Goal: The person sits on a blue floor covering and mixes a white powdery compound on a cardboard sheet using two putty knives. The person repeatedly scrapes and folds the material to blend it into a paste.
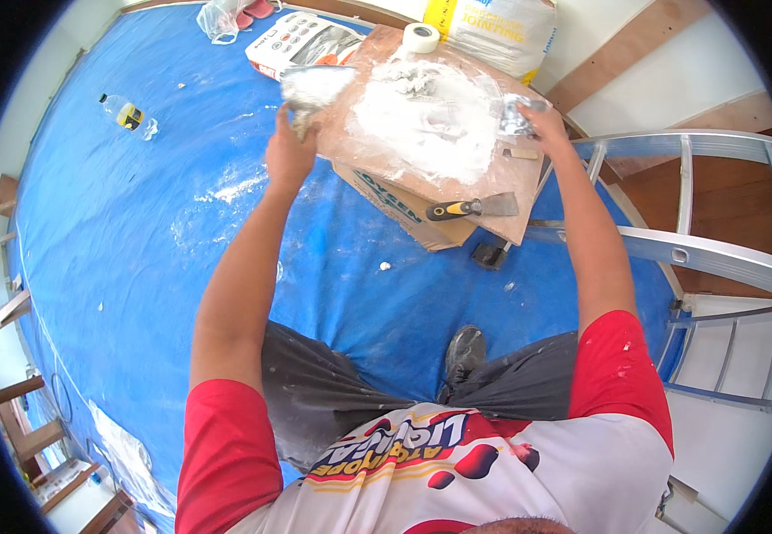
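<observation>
My left hand (291, 152) grips a wide putty knife (316, 87) whose blade is coated in white compound, at the left edge of a plywood board (516, 223). On the right, my right hand (545, 123) is closed around a second scraper (515, 115), blurred, over the board's right side. White joint compound (419, 133) is spread across the board between them, with a lumpy heap (416, 83) near the far side. A putty knife with a black and yellow handle (454, 210) lies on the near corner.
Under the board is a cardboard box (393, 207). A tape roll (421, 38) sits on its far edge. Behind stand a jointing compound bag (503, 33) and another bag (306, 40). An aluminium ladder (686, 250) is at right. A plastic bottle (129, 117) lies on the blue sheet (125, 267).
</observation>
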Demonstrator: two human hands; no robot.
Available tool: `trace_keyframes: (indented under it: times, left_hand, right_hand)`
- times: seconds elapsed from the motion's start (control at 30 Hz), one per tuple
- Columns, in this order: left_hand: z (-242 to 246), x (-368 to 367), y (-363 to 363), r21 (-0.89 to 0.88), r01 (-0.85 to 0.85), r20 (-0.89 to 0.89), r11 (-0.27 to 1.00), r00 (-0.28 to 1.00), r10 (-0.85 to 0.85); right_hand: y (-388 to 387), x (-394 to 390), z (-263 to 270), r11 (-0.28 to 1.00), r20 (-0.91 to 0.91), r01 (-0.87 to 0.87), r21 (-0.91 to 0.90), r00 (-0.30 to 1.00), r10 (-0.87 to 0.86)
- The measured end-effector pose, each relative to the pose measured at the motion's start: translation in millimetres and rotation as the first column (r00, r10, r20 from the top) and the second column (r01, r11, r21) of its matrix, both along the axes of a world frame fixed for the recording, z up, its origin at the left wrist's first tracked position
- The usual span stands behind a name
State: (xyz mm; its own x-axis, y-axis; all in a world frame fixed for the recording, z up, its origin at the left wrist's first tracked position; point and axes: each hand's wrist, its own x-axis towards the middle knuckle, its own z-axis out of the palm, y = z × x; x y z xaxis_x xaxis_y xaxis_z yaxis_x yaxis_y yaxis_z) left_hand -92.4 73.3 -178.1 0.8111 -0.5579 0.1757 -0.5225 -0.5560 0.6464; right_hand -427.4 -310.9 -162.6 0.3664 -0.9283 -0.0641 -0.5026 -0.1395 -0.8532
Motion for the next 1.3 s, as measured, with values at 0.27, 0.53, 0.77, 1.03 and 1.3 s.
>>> trace_keyframes:
  times: [0.27, 0.53, 0.77, 1.03, 1.3]
  left_hand:
    - [-35, -44, -44, -0.049, 0.161, 0.07, 0.986, 0.985, -0.157]
    - [-36, -43, -45, -0.043, 0.163, 0.09, 0.986, 0.983, -0.159]
    - [-41, -40, -43, -0.072, 0.146, 0.172, 0.987, 0.976, -0.132]
    - [-35, -43, -40, -0.049, 0.195, 0.107, 0.979, 0.976, -0.189]
    - [-29, -49, -46, -0.059, 0.19, 0.033, 0.98, 0.982, -0.188]
  right_hand:
    - [-12, -41, -38, 0.954, 0.154, 0.053, 0.294, 0.983, -0.102]
    - [32, 50, -17, 0.986, -0.056, -0.017, 0.166, 0.998, 0.027]
    - [30, -4, -21, 0.972, 0.099, 0.005, 0.234, 0.995, -0.029]
    - [43, -49, 6, 0.893, -0.076, -0.236, 0.382, 0.955, 0.285]
    - [48, -75, -6, 0.898, -0.039, -0.072, 0.434, 0.994, 0.098]
